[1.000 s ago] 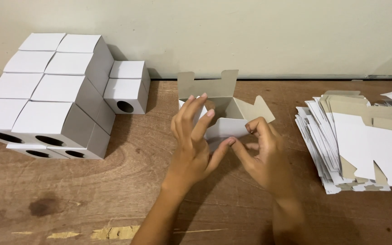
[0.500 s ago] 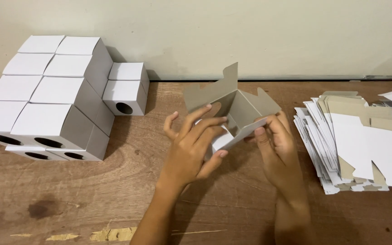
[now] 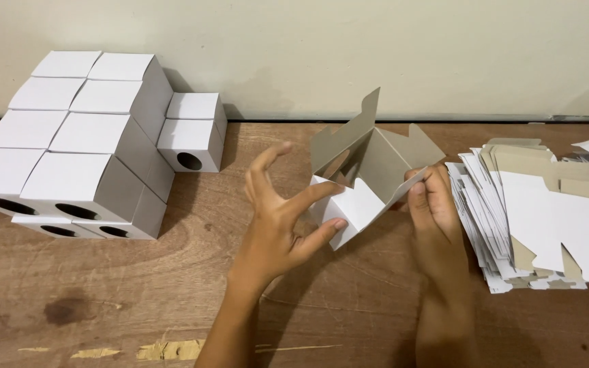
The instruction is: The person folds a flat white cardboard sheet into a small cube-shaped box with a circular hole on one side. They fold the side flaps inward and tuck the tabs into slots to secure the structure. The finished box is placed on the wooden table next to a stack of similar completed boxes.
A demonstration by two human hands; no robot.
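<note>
A half-folded small cardboard box (image 3: 356, 180), white outside and grey-brown inside, is held tilted above the wooden table (image 3: 172, 300) with its top flaps standing open. My left hand (image 3: 282, 218) grips its lower left corner between thumb and forefinger, the other fingers spread upward. My right hand (image 3: 431, 204) pinches the box's right side flap. To the right lies a stack of flat unfolded box blanks (image 3: 547, 218).
Several finished white boxes (image 3: 76, 143), some with round holes in their fronts, are stacked at the left against the cream wall (image 3: 376, 48). One more finished box pair (image 3: 195, 129) stands just right of that stack.
The box has been lifted off the table and turned, tilting its open top to the upper right. My left hand's fingers have spread, and my right hand has moved to the right flap.
</note>
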